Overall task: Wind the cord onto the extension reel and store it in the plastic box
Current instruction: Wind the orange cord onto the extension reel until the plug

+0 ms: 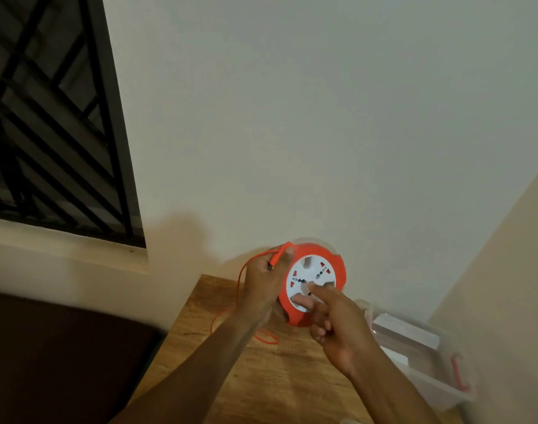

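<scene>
L hand point(266, 283) grip round reel point(315, 283).

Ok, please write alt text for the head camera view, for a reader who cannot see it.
A left hand holds an orange extension reel above a wooden table, guiding the orange cord, while the right hand points a finger at its white face. A clear plastic box sits to the right.
</scene>
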Demonstrator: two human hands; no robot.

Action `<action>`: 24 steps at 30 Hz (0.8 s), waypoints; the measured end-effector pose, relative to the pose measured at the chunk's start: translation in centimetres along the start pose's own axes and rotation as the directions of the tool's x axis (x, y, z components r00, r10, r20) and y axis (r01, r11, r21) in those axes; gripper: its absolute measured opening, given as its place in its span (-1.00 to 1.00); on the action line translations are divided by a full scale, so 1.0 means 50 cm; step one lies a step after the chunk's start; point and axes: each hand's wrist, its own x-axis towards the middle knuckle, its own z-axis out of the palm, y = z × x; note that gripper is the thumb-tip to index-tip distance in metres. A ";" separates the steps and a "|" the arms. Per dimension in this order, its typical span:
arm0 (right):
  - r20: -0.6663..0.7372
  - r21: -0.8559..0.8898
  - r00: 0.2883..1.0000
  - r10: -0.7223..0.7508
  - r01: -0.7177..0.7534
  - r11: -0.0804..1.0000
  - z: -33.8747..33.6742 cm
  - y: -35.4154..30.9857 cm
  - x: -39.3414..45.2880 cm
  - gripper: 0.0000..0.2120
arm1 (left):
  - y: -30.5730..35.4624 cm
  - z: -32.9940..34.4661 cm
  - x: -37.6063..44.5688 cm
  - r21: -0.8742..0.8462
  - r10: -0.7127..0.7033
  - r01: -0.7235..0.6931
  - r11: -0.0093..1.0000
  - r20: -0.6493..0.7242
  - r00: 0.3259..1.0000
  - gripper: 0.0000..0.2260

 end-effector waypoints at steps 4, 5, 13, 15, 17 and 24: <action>-0.015 -0.698 0.890 -0.455 0.317 0.642 -0.010 -0.004 -0.030 -0.42 | -0.001 -0.013 0.009 -0.101 -0.131 0.128 0.987 -0.020 0.991 -0.78; 0.109 -0.808 0.804 -0.585 0.415 0.419 -0.019 0.000 -0.031 -0.54 | 0.000 -0.014 0.012 -0.102 -0.130 0.127 0.987 -0.024 0.991 -0.77; 0.682 -0.703 0.653 -0.328 0.463 -0.540 -0.018 -0.039 0.001 -0.69 | 0.021 -0.017 0.007 -0.048 -0.072 0.078 0.996 0.117 0.991 -0.74; 0.683 -0.655 0.691 -0.236 0.437 -0.617 -0.015 -0.042 0.010 -0.63 | 0.025 -0.020 0.009 -0.032 -0.057 0.062 0.998 0.136 0.989 -0.70; 0.650 -0.639 0.737 -0.186 0.398 -0.658 -0.017 -0.042 0.026 -0.55 | 0.027 -0.013 0.019 -0.005 -0.048 0.049 0.999 0.148 0.988 -0.64; 0.601 -0.633 0.779 -0.179 0.327 -0.702 0.003 -0.054 0.041 -0.46 | 0.043 -0.017 0.029 0.012 0.011 -0.013 1.000 0.123 0.992 -0.81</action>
